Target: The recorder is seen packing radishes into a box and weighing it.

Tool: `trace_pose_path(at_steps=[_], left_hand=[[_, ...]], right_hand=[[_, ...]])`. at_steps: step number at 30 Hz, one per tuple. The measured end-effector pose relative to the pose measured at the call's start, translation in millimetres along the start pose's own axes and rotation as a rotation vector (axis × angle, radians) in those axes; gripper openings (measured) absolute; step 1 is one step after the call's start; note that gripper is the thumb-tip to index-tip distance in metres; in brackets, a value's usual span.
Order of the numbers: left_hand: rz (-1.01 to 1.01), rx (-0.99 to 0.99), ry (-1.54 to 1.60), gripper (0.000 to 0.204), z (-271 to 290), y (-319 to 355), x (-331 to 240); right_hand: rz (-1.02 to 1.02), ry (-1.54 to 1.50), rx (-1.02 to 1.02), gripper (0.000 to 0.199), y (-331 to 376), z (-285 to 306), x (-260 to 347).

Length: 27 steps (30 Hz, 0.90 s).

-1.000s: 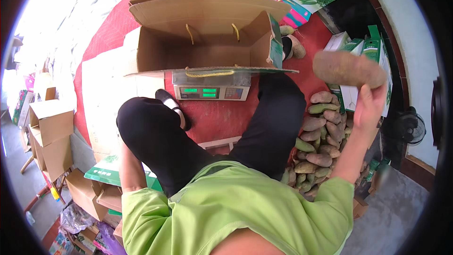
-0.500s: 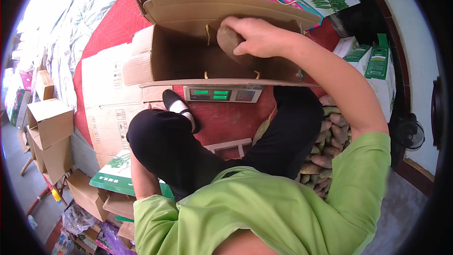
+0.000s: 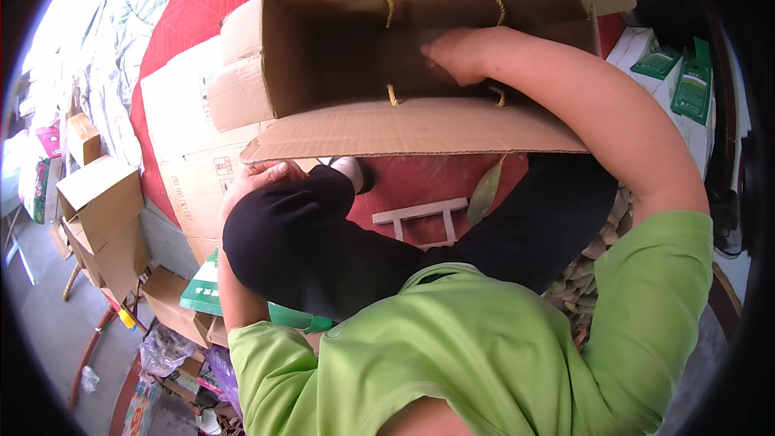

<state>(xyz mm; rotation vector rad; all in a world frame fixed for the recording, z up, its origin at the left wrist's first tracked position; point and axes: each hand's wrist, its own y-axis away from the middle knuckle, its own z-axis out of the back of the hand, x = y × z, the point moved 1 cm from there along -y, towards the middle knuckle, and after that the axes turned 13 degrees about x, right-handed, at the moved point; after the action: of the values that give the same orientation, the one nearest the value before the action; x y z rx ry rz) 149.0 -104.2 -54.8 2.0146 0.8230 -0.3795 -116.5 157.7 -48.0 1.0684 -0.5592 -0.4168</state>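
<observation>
A deep brown cardboard box [image 3: 420, 131] stands before my knees, its long flaps spread and yellow rope loops [image 3: 389, 6] on its inner walls. My right hand [image 3: 456, 56] reaches down into it; its fingers are blurred in shadow, and whether the tuber is still in them cannot be made out. My left hand [image 3: 276, 172] lies on my left knee, just below the corner of the near flap, fingers stretched out and holding nothing. To the right of my right leg lies a heap of brownish tubers [image 3: 607, 234], partly covered by my arm.
A flattened carton [image 3: 190, 169] lies on the red mat [image 3: 182, 20] to the left. Brown boxes [image 3: 105, 202] are stacked at far left. White and green cartons [image 3: 686, 93] stand at right. Between my legs are a pale frame [image 3: 420, 211] and a long leaf [image 3: 484, 194].
My right hand has gone from holding a brown tuber over the box to deep inside it. The box now appears nearer, covering the scale, and my left hand has come into view on my knee.
</observation>
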Motion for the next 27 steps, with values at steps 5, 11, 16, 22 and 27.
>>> trace_pose_path(at_steps=[5, 11, 16, 22, 27], left_hand=[[-0.170, -0.407, 0.166, 0.016, -55, 30, -20], [-0.013, -0.253, -0.415, 0.020, -13, 29, -18], [0.082, -0.121, -0.275, 0.024, -8, 32, -18], [0.080, -0.049, -0.363, 0.023, -24, 46, -36], [-0.007, 0.080, -0.507, 0.026, -30, 53, -49]], right_hand=[[-0.109, 0.017, 0.068, 0.039, -3, 3, -2], [0.019, -0.136, -0.064, 0.040, 43, 30, 25], [0.124, -0.314, -0.266, 0.037, 88, 30, 14], [0.203, -0.507, -0.480, 0.040, 130, 16, 8], [0.166, -0.650, -0.764, 0.041, 195, -4, 21]])
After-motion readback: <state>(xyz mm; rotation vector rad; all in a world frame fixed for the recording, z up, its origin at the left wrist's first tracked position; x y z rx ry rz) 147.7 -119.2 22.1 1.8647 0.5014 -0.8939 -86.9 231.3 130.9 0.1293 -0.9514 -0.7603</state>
